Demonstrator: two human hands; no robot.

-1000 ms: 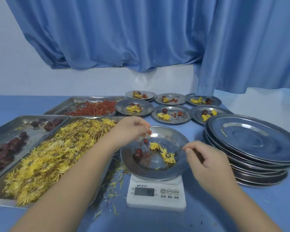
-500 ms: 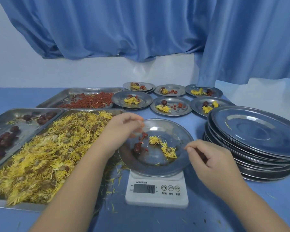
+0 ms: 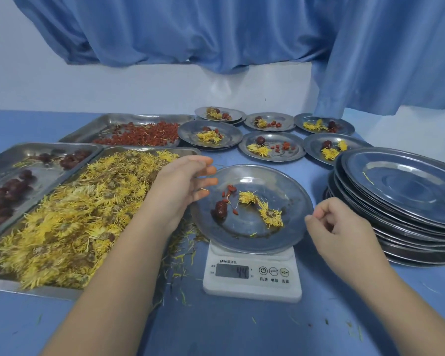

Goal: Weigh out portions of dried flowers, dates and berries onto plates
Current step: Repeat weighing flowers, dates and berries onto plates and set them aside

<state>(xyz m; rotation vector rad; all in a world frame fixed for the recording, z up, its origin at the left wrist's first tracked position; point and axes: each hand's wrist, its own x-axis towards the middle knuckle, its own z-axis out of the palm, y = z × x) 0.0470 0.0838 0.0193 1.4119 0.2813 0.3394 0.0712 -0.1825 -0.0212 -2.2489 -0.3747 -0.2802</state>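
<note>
Head cam: L hand (image 3: 186, 185), fingers loosely spread, at rim of round steel plate (image 3: 280, 191) on white digital scale (image 3: 252, 285); R hand (image 3: 341, 228) curled, seemingly empty, beside it.

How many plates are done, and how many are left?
Six small round steel plates at the back already hold portions. A seventh plate on the white digital scale holds flowers, a date and berries, between left hand and right hand. A stack of empty steel plates remains.
</note>
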